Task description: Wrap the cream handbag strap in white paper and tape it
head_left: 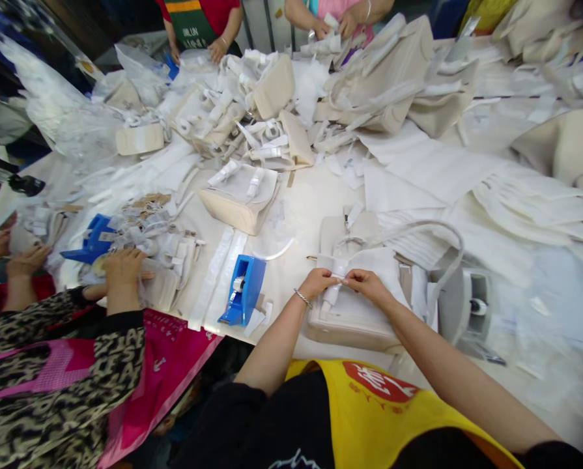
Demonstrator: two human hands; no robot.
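A cream handbag [354, 319] lies flat on the table in front of me, its strap arching up on the right. Across its front, a handle or strap is wrapped in white foam sheet [331, 294]. My left hand [318, 283] pinches the wrap from the left, its fingertips closed at the edge. From the right, my right hand [368, 285] pinches the same wrap, thumb and finger together. The two hands nearly meet over it. Left of the bag stands a blue tape dispenser [245, 290].
A grey tape dispenser [467, 306] stands right of the bag. White foam sheets [467, 189] spread behind it. Another cream bag [242, 198] sits further back, before a heap of wrapped bags. At left, a co-worker's hand [124, 267] rests near small parts; more people work across the table.
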